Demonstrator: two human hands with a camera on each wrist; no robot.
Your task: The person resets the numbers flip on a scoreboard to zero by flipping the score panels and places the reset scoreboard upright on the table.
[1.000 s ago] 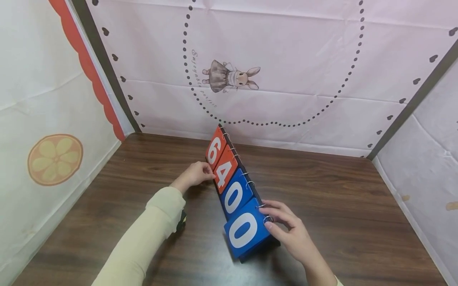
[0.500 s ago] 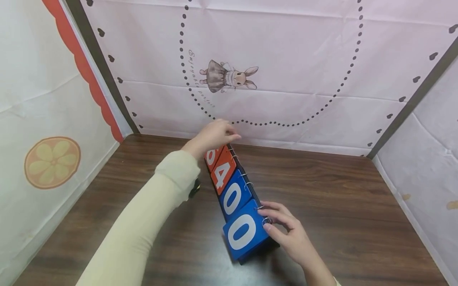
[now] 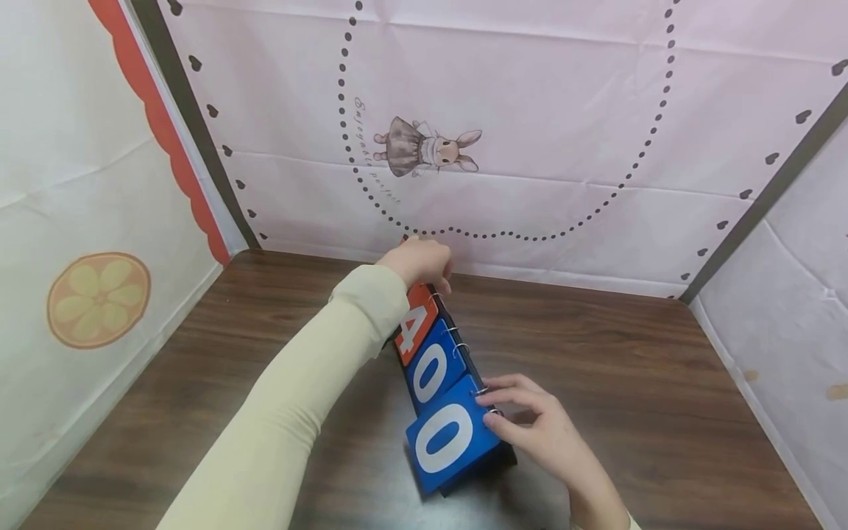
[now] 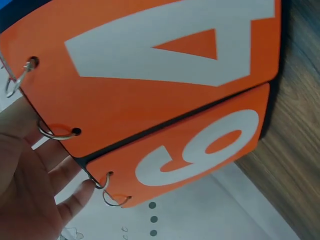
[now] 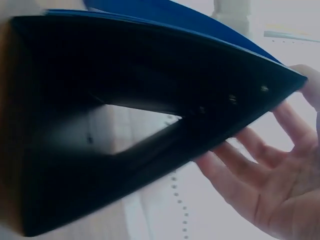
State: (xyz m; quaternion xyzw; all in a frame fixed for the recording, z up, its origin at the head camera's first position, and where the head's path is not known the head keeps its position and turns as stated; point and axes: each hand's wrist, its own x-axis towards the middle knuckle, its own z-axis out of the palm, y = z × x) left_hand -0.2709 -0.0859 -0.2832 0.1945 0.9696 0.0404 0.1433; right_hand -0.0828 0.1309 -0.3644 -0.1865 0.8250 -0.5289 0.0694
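A tabletop flip scoreboard [image 3: 432, 374] stands slantwise on the table, its ringed cards showing a red 4 and two blue zeros. In the left wrist view a 6 card [image 4: 200, 150] also shows, beside the 4 card [image 4: 150, 112]. My left hand [image 3: 422, 261] reaches over the top edge at the far end, with its fingers extended behind the rings. At the near end my right hand [image 3: 539, 419] holds the top corner, thumb by the front and fingers against the back. The black triangular stand [image 5: 125, 60] fills much of the right wrist view.
The dark wood table [image 3: 596, 346] runs back to a pale pink printed cloth [image 3: 543, 132]. White cloth walls rise at the left and right, the left one bearing an orange-slice print [image 3: 99, 300].
My left hand has risen from the lower edge of the red cards and passed over the top edge to the back of the scoreboard. My right hand has stayed at the near corner.
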